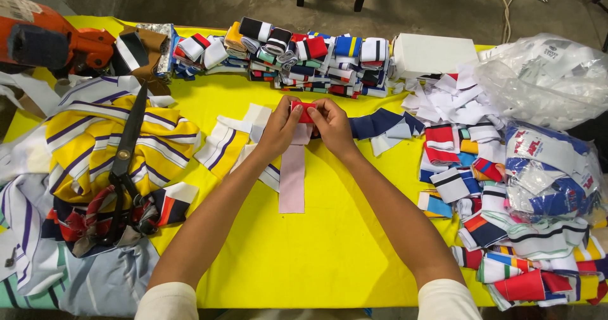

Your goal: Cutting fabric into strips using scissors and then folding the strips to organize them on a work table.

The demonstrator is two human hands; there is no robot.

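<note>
Both hands, left hand (280, 125) and right hand (331, 125), pinching red fabric piece (304, 112), perhaps folded.

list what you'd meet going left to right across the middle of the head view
yellow and purple striped fabric heap → long black scissors → left hand → small red fabric piece held by both hands → right hand → dark blue fabric scrap → pile of folded striped collar pieces → clear plastic bag of fabric labels

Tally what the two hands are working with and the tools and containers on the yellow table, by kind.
Hands: 2, left hand and right hand
Red folded fabric piece held between them: 1
Pink strip: 1
Black scissors: 1
White box: 1
Clear plastic bags: 2
Total: 8
</note>
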